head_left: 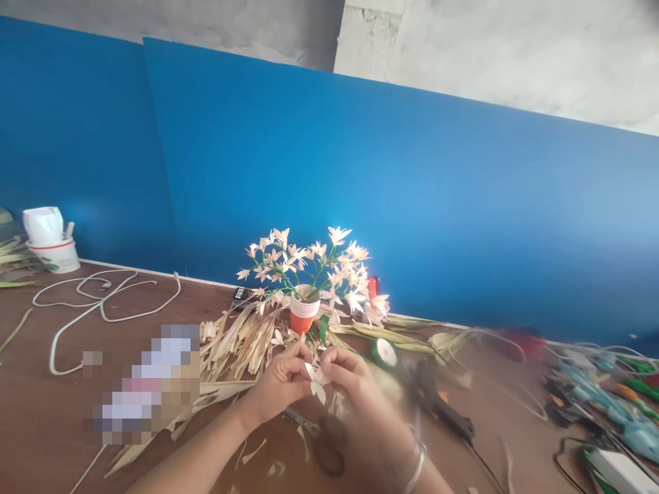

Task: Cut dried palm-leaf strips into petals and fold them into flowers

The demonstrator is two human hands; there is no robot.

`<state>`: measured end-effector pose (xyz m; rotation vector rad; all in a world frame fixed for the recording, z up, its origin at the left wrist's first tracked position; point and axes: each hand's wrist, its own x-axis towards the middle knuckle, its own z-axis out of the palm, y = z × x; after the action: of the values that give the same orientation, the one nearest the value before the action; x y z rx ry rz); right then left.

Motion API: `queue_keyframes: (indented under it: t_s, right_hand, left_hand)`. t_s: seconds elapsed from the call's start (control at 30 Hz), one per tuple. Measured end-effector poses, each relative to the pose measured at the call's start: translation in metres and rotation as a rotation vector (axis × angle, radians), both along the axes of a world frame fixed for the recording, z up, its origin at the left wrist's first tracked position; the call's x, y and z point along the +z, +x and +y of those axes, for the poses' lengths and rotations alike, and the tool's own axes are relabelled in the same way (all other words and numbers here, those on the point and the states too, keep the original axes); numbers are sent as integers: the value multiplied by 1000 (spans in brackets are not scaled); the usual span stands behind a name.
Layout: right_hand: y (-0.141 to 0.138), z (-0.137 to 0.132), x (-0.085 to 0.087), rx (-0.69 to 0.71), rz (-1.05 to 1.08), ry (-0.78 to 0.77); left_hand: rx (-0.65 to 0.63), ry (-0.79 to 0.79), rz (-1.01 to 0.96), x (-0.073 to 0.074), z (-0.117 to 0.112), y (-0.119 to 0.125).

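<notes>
My left hand (282, 383) and my right hand (354, 379) meet at the middle of the table, fingers pinched on a small white husk flower (318, 387). Its pale pointed petals show between the fingertips; its base is hidden. Just behind the hands stands a stack of orange and white paper cups (303, 314), holding a bunch of pale flowers (288, 257) on green stems. Dry corn husks (247, 343) are spread around the cups. Below my hands lies a pair of scissors (328, 453), partly covered by my right hand and blurred.
A roll of green tape (385, 353) and a black glue gun (437, 401) lie to the right. Farther right are cables and light-blue items (638, 425). At left are a white cable (97, 302) and a white tub (56, 255). A blue panel (391, 206) rises behind the table.
</notes>
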<state>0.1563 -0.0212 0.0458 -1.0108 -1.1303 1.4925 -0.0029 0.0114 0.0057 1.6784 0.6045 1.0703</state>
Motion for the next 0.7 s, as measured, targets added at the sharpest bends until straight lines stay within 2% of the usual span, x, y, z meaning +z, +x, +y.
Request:
queue_keyframes:
  t_s: [0.13,0.2,0.37,0.47,0.57,0.7]
  right_hand:
    - [-4,-1,-3,5,11,-4]
    - [-4,1,-4,-9,-21,-4]
    - [-2,0,1,-129,-91,-12]
    - [-3,-4,3,-68,-152,-42]
    - [-6,-6,-3,26,-110,-146]
    - [-8,-5,-13,-19,-1,-210]
  left_hand:
    - [-24,54,59,1,-3,1]
    - [7,109,80,1,-2,1]
    - [269,251,93,1,3,-1]
    - [372,302,82,1,4,-1]
    - [393,298,71,1,2,-1]
    - [390,283,59,0,-1,-1]
